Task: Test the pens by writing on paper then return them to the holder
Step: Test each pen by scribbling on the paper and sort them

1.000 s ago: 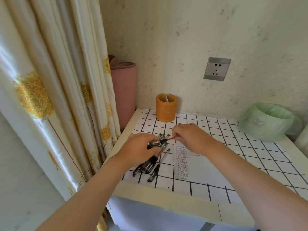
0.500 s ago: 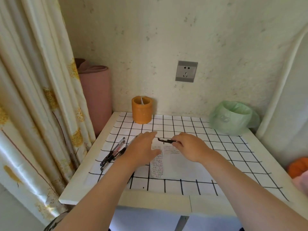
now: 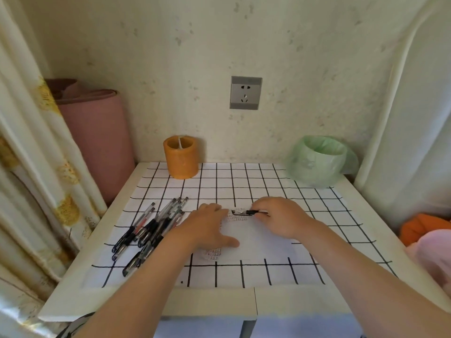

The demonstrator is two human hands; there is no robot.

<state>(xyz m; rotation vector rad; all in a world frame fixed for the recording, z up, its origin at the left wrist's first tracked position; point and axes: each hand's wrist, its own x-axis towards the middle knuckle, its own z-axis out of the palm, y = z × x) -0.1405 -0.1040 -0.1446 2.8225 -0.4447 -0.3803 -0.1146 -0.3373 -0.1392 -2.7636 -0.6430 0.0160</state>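
a pen (image 3: 249,212) is pinched between the thumb and curled fingers of the right hand (image 3: 280,219). it is held low and nearly level, with its tip pointed toward the fingertips of the left hand (image 3: 210,228). the tip is set over the rows of small marks at the far end of the paper (image 3: 258,242); whether it touches the sheet cannot be told. the left hand is laid flat with its fingers straight and close together. nothing is held in it, and the paper is pressed to the table (image 3: 151,303) beneath it. more rows of marks can be seen just below the left thumb, so some testing is judged to be done already. a pile of pens (image 3: 151,225) lies just beside the little-finger side of the left hand, loose on the table and not in the holder (image 3: 181,157). how many of these have been tested cannot be told. the holder stands well beyond the left fingertips, against the wall, apart from both hands. only a thin pale upright can be made out inside it, and it cannot be told whether that is a pen or a divider. the task is therefore judged to be partway through: one pen is under test, and the return of nearly all the pens is left to be done.
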